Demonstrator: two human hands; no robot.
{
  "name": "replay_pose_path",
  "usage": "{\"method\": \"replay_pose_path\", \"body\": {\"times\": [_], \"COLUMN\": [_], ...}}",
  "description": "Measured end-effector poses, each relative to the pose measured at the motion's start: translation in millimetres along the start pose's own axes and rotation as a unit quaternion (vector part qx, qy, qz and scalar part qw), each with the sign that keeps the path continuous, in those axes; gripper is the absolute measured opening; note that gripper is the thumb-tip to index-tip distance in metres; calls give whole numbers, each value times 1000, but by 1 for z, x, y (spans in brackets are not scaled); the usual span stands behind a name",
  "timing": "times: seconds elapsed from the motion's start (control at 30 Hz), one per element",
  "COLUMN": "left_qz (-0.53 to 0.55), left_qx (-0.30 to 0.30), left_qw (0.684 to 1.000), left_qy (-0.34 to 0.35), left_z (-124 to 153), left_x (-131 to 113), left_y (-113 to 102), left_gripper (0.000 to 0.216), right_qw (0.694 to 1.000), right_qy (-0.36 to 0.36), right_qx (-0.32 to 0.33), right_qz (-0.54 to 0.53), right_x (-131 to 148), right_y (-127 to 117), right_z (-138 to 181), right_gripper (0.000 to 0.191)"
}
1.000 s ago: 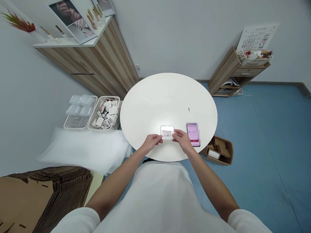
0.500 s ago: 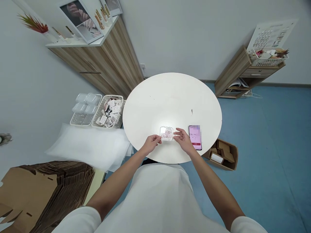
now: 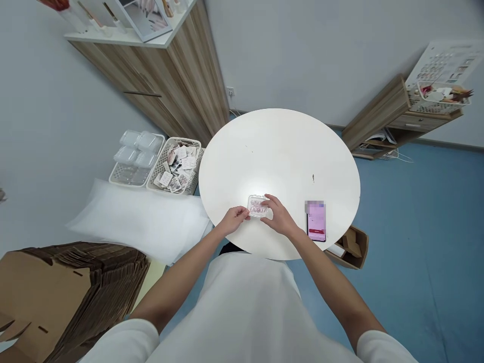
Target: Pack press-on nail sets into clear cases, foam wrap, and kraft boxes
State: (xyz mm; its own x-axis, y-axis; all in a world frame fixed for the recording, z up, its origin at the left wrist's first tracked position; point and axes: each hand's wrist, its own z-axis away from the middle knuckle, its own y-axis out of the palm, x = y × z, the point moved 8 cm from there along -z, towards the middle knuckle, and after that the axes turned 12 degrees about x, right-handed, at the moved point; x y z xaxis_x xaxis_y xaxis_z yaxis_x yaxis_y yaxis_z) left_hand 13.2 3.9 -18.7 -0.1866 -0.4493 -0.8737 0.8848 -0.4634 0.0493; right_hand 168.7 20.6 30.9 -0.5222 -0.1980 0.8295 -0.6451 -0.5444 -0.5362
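Observation:
A small clear plastic box (image 3: 255, 209) with rows of pinkish oval pieces, looking like press-on nails, lies near the front of the white round table (image 3: 280, 151). My left hand (image 3: 236, 220) pinches the box at its lower left corner, thumb and fingers closed. Over the right end of the box reaches my right hand (image 3: 279, 216), its fingers curved and spread. Its fingertips overlap the box's upper right part, while the thumb sits apart just below the lower edge. Right of that hand lies a phone (image 3: 316, 222) with a pink screen.
Left of the table stand a basket of small cards (image 3: 176, 169) and a basket of clear plastic boxes (image 3: 132, 174). White sheets (image 3: 139, 217) and stacked flat cardboard (image 3: 102, 282) lie nearer me. An open carton (image 3: 351, 247) stands on the floor at right.
My right hand has moved left from beside the box to over its right end, fingers spread wider. My left hand keeps its corner pinch. The whole view has shifted slightly.

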Motion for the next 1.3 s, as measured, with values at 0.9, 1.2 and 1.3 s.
{"method": "replay_pose_path", "body": {"times": [0.9, 1.2, 1.3], "left_qz": [-259, -298, -314], "left_qx": [-96, -99, -106], "left_qw": [960, 949, 944], "left_qy": [40, 7, 6], "left_z": [-48, -50, -49], "left_x": [14, 19, 18], "left_y": [-227, -230, -230], "left_gripper": [67, 59, 58], "right_qw": [994, 983, 981], "right_qy": [100, 124, 129], "right_qx": [21, 48, 52], "right_qz": [42, 127, 138], "right_x": [-3, -7, -7], "right_y": [114, 120, 121], "right_z": [-228, -237, -236], "right_gripper": [49, 47, 50]}}
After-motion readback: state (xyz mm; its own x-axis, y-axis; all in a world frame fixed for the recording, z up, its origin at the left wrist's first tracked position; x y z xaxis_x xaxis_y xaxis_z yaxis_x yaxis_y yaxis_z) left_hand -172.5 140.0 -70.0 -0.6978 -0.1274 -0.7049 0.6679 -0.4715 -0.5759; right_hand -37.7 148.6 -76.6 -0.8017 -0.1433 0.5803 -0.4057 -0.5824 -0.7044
